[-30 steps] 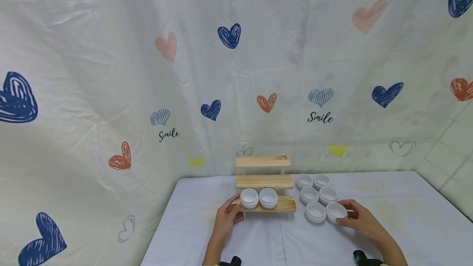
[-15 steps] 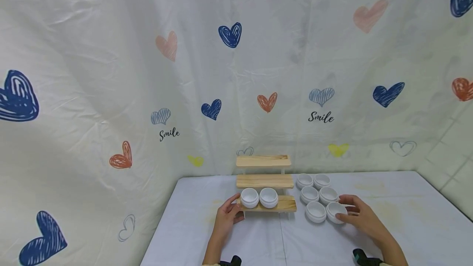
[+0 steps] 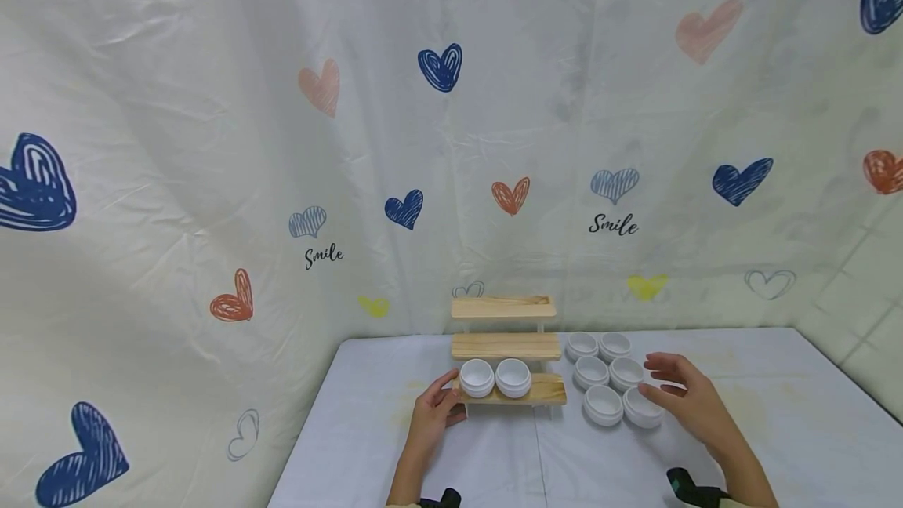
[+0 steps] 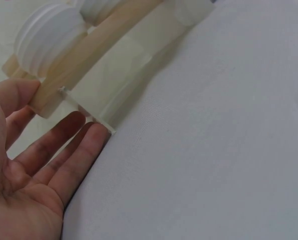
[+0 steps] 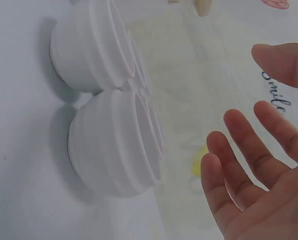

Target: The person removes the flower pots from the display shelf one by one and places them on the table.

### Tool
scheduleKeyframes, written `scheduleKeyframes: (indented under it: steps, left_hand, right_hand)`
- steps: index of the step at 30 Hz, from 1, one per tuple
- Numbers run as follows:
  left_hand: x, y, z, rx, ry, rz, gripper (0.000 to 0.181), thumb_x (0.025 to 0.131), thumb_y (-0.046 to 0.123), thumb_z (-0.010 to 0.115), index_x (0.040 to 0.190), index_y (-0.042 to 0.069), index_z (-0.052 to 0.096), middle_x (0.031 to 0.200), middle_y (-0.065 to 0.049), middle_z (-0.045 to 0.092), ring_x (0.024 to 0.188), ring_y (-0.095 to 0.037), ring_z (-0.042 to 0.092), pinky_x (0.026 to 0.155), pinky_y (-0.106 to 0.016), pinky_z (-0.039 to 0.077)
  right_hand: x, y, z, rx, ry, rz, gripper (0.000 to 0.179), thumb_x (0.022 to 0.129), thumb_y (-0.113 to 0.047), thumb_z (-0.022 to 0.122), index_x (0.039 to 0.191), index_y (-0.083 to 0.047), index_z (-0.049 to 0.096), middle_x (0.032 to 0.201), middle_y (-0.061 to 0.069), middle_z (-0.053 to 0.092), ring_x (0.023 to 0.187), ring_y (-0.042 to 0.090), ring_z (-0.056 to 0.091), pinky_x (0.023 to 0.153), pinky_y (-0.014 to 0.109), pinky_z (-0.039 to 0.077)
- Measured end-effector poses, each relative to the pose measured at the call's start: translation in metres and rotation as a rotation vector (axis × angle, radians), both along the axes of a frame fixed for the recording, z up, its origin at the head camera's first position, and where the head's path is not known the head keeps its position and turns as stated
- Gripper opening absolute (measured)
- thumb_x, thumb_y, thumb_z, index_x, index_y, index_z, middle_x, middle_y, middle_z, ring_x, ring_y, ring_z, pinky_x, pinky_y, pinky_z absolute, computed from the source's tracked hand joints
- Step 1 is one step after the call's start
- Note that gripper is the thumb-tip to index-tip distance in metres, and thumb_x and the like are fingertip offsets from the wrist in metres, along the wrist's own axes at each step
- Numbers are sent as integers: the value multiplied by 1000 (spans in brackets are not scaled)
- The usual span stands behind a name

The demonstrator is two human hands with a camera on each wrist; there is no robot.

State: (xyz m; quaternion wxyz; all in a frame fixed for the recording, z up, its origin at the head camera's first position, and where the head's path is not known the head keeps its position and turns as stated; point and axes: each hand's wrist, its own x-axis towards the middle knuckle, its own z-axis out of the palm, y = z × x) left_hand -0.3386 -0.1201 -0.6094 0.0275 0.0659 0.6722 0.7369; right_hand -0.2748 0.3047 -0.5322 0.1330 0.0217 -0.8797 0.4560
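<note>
A three-tier wooden display stand [image 3: 505, 346] with clear supports stands near the back of the table. My left hand [image 3: 430, 414] grips the left end of its lowest board [image 4: 71, 75]; the left wrist view shows the thumb at the board's edge and fingertips by the clear leg. Two white ribbed cups, a left one [image 3: 476, 379] and a right one [image 3: 513, 379], sit side by side on that board. To the right of the stand, several more white cups stand in paired rows. Over the front right cup [image 5: 113, 150], my right hand [image 3: 691, 398] hovers with fingers spread, holding nothing.
The front left cup [image 3: 603, 406] of the group stands beside the front right one. A white cloth [image 3: 494, 461] covers the table, and a white curtain [image 3: 536, 116] printed with hearts hangs right behind it. The stand's middle board [image 3: 505, 347] and top board [image 3: 502, 308] rise behind the lowest.
My right hand has let go of the front right cup and lifted up and away from it, fingers opening. The left hand keeps its grip on the stand.
</note>
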Motion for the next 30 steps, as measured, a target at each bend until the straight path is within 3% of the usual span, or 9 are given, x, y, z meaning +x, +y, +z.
scheduleKeyframes:
  steps: [10,19,30]
  left_hand:
    - [-1,-2,-1,3,-1,5,47,102,19,63,147,9,55,104,-2,69,97,-13,69,86,-37,64]
    - [0,-1,0,-1,16,0,48,103,19,62,148,6,53,106,-5,68,96,-12,70,86,-39,64]
    - [1,-1,-2,6,4,2,48,102,18,62,148,5,53,105,-4,69,98,-17,71,86,-40,64]
  right_hand:
    - [-4,-37,9,-82,110,66,45,93,-19,76,131,-4,58,119,7,66,102,-4,61,83,9,52]
    - [-5,-67,9,-142,121,124,38,92,-14,76,126,-4,61,114,4,66,103,7,64,84,15,55]
    - [-7,-103,3,-218,64,179,41,89,-10,78,125,-2,60,119,15,65,104,16,63,85,20,56]
